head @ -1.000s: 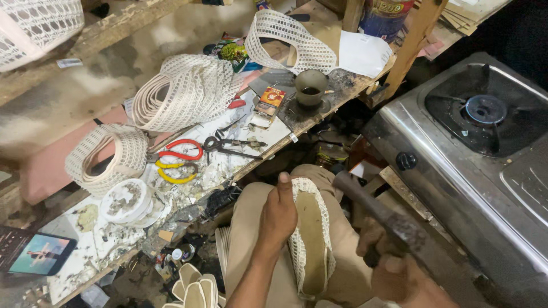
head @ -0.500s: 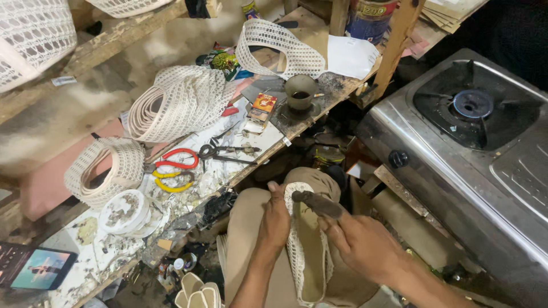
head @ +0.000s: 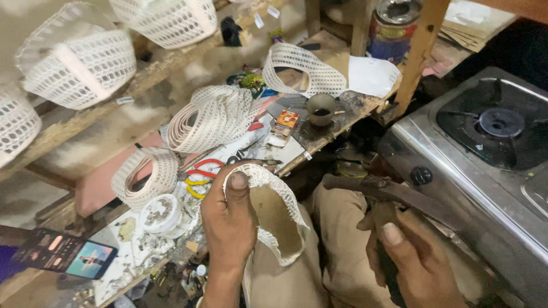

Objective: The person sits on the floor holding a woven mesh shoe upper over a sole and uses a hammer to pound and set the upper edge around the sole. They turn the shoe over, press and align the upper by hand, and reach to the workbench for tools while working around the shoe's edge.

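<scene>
Gripping a mesh shoe upper [head: 274, 214], left hand [head: 228, 228]; right hand [head: 414, 262] clutches a hammer [head: 379, 191]; scissors [head: 202, 171] nearby.

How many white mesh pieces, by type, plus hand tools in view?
Mesh shoe uppers hung on the upper rail: 3
Mesh strip rolls and loops on the bench: 3
Mesh upper in the left hand: 1
Hammer in the right hand: 1
Scissors: 2
Total: 10
</scene>
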